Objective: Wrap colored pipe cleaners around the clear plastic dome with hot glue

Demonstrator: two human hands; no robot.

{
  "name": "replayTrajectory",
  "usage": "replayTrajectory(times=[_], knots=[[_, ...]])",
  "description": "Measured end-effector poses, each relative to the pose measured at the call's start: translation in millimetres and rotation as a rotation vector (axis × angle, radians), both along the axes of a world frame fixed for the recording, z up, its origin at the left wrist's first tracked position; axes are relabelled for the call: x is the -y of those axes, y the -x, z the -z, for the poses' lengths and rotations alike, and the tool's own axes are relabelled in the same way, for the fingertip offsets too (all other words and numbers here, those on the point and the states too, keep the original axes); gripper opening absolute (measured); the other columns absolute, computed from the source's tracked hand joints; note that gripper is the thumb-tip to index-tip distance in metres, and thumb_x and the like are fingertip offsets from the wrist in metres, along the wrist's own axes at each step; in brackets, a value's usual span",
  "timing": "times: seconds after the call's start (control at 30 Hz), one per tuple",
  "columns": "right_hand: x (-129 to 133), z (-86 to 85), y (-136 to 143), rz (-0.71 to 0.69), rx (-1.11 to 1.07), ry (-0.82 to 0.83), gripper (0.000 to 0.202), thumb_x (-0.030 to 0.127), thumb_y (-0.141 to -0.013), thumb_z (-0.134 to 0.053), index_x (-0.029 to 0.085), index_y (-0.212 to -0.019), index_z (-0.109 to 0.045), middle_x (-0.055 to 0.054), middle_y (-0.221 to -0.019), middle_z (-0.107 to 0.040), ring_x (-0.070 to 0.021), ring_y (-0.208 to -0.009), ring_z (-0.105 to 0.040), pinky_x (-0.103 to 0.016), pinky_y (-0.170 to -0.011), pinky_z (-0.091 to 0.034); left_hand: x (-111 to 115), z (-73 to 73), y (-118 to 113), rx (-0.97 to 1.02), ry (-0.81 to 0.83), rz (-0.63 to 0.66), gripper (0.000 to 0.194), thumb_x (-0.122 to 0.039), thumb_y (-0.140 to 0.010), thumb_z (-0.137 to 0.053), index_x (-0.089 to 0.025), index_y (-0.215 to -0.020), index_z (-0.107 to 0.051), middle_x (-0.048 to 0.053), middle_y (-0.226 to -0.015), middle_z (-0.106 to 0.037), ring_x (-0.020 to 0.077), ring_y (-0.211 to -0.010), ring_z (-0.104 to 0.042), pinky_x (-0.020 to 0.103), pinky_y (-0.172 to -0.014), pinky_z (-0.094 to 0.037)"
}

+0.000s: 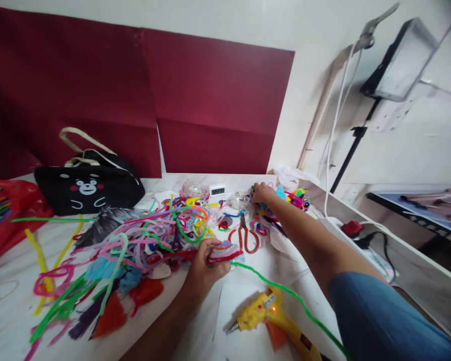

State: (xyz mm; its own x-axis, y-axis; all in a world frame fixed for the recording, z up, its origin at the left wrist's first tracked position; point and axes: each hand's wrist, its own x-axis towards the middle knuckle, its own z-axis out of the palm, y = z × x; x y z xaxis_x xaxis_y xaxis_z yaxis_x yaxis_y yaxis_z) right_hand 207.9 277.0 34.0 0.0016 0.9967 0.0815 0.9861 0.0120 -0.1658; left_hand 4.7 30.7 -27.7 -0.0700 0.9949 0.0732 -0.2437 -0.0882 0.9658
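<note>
My left hand (206,261) is closed around a striped bundle of pipe cleaners (224,251), pink, lilac and red, near the middle of the table. A long green pipe cleaner (285,289) trails from beside it toward the lower right. My right hand (263,193) reaches to the far side, over a small colourful pile; its fingertips are partly hidden, so what they touch is unclear. Orange-handled scissors (244,236) lie between the hands. Nearer to me rests a yellow glue gun (265,309) with a lit orange light.
A large tangle of pipe cleaners (135,245) spreads at left, before a black bag (88,186). A small digital clock (217,191) stands by the wall. At right are a power strip (372,253) and a lamp on a stand (406,60).
</note>
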Motion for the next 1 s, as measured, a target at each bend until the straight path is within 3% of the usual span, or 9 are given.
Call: replayTrajectory(times=[0.1,0.23,0.37,0.53,0.7,1.0], knots=[[0.3,-6.3,-13.0,-0.008,-0.160,-0.066,0.044,0.032,-0.086,-0.066,0.015,-0.125,-0.054,-0.012,-0.128,-0.054,-0.0270,-0.112,-0.057,-0.047,-0.093,-0.049,-1.4,1.4,-0.1,0.001,0.002,-0.001,0.045,-0.024,-0.054,-0.077,-0.020,-0.095,-0.060,0.005,-0.090,-0.072,0.0220,-0.079,-0.066,0.031,-0.070,-0.047],[5.0,-20.3,-33.2,-0.114,-0.468,-0.184,0.076,0.028,-0.066,-0.080,0.016,-0.132,-0.044,-0.015,-0.127,-0.055,-0.0287,-0.112,-0.057,-0.040,-0.093,-0.049,-3.8,3.4,-0.4,-0.003,0.001,0.004,0.046,-0.026,-0.053,-0.078,-0.020,-0.095,-0.059,0.006,-0.089,-0.071,0.0231,-0.079,-0.065,0.031,-0.068,-0.046],[21.8,-32.4,-48.3,-0.278,-0.794,-0.261,0.072,0.040,-0.071,-0.069,0.020,-0.132,-0.037,-0.009,-0.122,-0.059,-0.0227,-0.105,-0.060,-0.035,-0.085,-0.052,-3.8,2.1,-1.6,0.015,-0.006,0.006,0.047,-0.027,-0.051,-0.079,-0.020,-0.094,-0.060,0.007,-0.091,-0.072,0.0248,-0.081,-0.066,0.033,-0.071,-0.047],[49.4,-40.0,-64.5,-0.444,-1.071,-0.255,0.055,0.050,-0.077,-0.057,0.021,-0.122,-0.045,-0.010,-0.112,-0.064,-0.0242,-0.101,-0.062,-0.039,-0.084,-0.051,-5.1,-0.1,-1.6,0.003,-0.046,0.006,0.045,-0.024,-0.050,-0.077,-0.020,-0.091,-0.061,0.006,-0.086,-0.072,0.0236,-0.076,-0.067,0.031,-0.068,-0.048],[68.6,-38.1,-81.7,-0.465,-1.212,-0.169,0.053,0.055,-0.081,-0.045,0.019,-0.119,-0.052,-0.013,-0.102,-0.068,-0.0283,-0.099,-0.063,-0.044,-0.081,-0.051,-5.0,-1.9,-1.3,-0.006,-0.050,0.023,0.042,-0.026,-0.052,-0.076,-0.020,-0.091,-0.060,0.004,-0.085,-0.072,0.0219,-0.074,-0.066,0.031,-0.067,-0.047],[74.9,-29.6,-83.5,-0.474,-1.370,-0.070,0.059,0.056,-0.081,-0.040,0.017,-0.122,-0.051,-0.017,-0.116,-0.066,-0.0305,-0.103,-0.062,-0.044,-0.076,-0.055,-0.4,-5.3,-3.8,-0.005,-0.026,0.008,0.043,-0.025,-0.053,-0.074,-0.021,-0.093,-0.061,0.005,-0.089,-0.072,0.0232,-0.078,-0.067,0.032,-0.070,-0.048]])
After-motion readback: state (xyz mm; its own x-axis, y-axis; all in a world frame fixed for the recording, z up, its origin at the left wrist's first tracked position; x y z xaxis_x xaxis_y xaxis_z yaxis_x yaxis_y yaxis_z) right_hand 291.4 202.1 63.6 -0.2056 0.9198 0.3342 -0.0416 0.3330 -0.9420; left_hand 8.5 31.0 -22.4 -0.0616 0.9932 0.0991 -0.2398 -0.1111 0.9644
